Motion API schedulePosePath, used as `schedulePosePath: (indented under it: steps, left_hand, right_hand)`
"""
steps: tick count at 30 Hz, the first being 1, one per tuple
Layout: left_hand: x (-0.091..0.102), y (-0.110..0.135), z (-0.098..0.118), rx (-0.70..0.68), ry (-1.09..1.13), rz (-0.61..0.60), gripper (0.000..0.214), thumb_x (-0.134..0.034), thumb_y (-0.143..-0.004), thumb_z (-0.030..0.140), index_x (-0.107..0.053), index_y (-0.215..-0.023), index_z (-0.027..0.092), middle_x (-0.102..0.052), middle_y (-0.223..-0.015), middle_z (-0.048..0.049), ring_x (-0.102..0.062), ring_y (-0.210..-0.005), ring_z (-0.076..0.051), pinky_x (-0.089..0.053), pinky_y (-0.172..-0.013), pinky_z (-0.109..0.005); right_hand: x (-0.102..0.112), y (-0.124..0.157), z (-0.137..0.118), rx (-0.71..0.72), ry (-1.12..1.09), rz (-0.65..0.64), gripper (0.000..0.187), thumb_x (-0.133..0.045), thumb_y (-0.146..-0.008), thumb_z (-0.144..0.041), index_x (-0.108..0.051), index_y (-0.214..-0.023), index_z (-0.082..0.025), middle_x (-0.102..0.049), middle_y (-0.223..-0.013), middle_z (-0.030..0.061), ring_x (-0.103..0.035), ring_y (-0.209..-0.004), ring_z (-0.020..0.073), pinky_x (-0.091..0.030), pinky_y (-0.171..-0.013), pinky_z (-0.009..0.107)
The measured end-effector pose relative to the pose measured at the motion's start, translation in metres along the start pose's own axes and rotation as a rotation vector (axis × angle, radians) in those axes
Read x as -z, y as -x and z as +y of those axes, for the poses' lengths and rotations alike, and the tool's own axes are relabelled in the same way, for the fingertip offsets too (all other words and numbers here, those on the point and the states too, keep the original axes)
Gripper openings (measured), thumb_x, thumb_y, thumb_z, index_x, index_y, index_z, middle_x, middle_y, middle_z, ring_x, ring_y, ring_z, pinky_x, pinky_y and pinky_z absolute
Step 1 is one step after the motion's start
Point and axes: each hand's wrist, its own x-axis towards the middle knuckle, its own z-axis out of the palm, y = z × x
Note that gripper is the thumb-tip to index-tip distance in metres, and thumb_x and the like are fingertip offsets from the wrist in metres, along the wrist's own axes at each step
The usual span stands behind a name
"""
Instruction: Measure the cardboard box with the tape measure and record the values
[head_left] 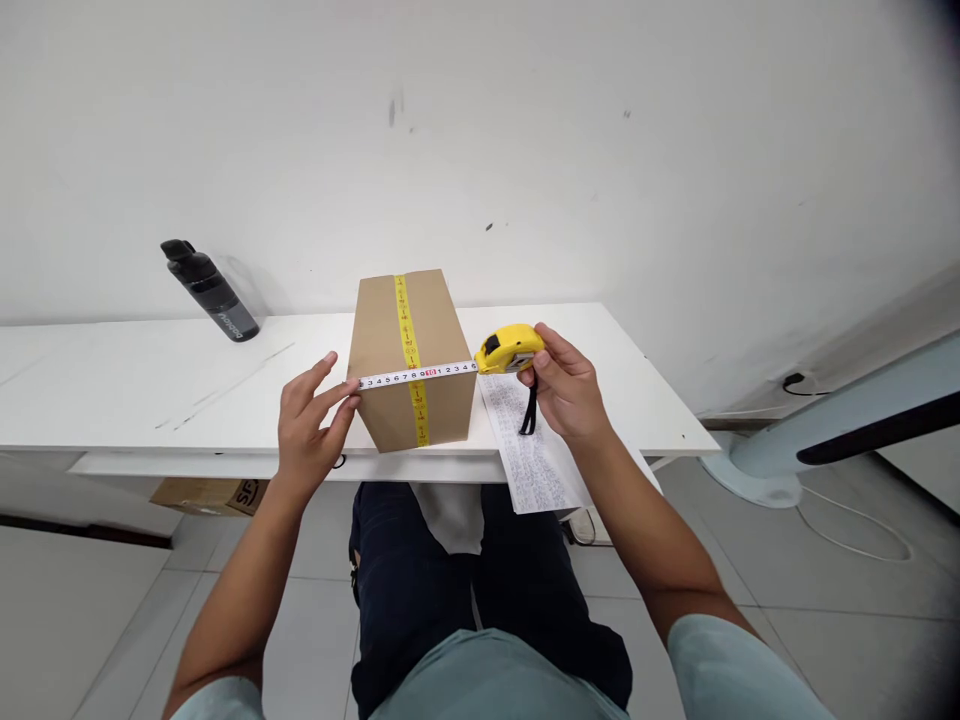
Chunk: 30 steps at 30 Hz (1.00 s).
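A brown cardboard box (375,330) sealed with yellow printed tape stands near the front edge of the white desk. Across the near edge of its top runs the white blade of a yellow tape measure (512,345). My right hand (566,385) grips the tape measure's case just off the box's right side, and its black wrist strap dangles below. At the box's left edge, my left hand (315,415) pinches the end of the blade between thumb and fingers. Beneath the right hand lies a sheet of handwritten paper (536,460), partly over the desk edge.
A dark water bottle (212,292) stands at the back left of the desk (150,390), by the wall. Under the desk sits another cardboard box (210,495). A pale cylindrical post on a round base (757,480) stands right, with a cable on the floor.
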Motion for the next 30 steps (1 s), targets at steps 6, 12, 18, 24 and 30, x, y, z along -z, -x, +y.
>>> schedulePosePath:
  steps: [6,12,18,24,30]
  left_hand:
    - [0.028,0.004,0.030,-0.175,-0.229,0.031,0.037,-0.077,-0.089,0.019,-0.071,-0.120,0.038,-0.078,-0.122,-0.0021,-0.068,-0.115,-0.025,-0.050,-0.103,-0.048]
    - [0.051,0.007,0.109,-0.452,-0.187,0.004,0.029,-0.087,-0.078,0.015,-0.075,-0.097,0.034,-0.081,-0.101,0.0056,-0.070,-0.091,-0.018,-0.043,-0.117,-0.048]
    - [0.017,0.024,0.125,-0.404,-0.036,-0.166,0.029,-0.085,-0.083,0.020,-0.073,-0.108,0.030,-0.077,-0.081,0.0064,-0.069,-0.074,-0.011,-0.043,-0.119,-0.042]
    - [0.014,0.019,0.093,-0.329,-0.130,-0.148,0.057,-0.077,-0.086,0.060,-0.066,-0.130,0.028,-0.077,-0.112,-0.0081,-0.072,-0.106,-0.024,-0.044,-0.117,-0.047]
    - [-0.001,-0.024,0.035,0.026,-0.165,-0.279,0.059,-0.069,-0.093,0.057,-0.059,-0.142,0.025,-0.066,-0.143,-0.0123,-0.057,-0.139,-0.033,-0.043,-0.118,-0.053]
  right_hand:
    - [-0.004,0.015,-0.015,0.062,0.095,0.047,0.042,-0.088,-0.072,-0.056,-0.080,-0.108,-0.035,-0.073,-0.089,-0.0011,-0.053,-0.063,0.0110,-0.050,-0.061,0.031]
    - [-0.011,0.091,-0.022,-0.015,0.064,-0.035,0.051,-0.084,-0.080,-0.053,-0.071,-0.126,-0.035,-0.074,-0.100,0.0057,-0.059,-0.064,0.0149,-0.050,-0.049,0.028]
    - [-0.022,0.144,0.003,-0.276,-0.031,-0.082,0.055,-0.079,-0.088,-0.049,-0.063,-0.139,-0.038,-0.072,-0.109,0.0037,-0.056,-0.064,0.0113,-0.049,-0.052,0.025]
    - [-0.026,0.159,0.028,-0.546,-0.063,0.100,0.067,-0.083,-0.083,-0.050,-0.059,-0.144,-0.035,-0.072,-0.099,0.0007,-0.045,-0.058,0.0079,-0.040,-0.050,0.022]
    - [-0.045,0.179,0.067,-0.737,-0.251,0.101,0.079,-0.091,-0.072,-0.050,-0.060,-0.142,-0.030,-0.059,-0.078,-0.0046,-0.034,-0.049,0.0045,-0.026,-0.044,0.020]
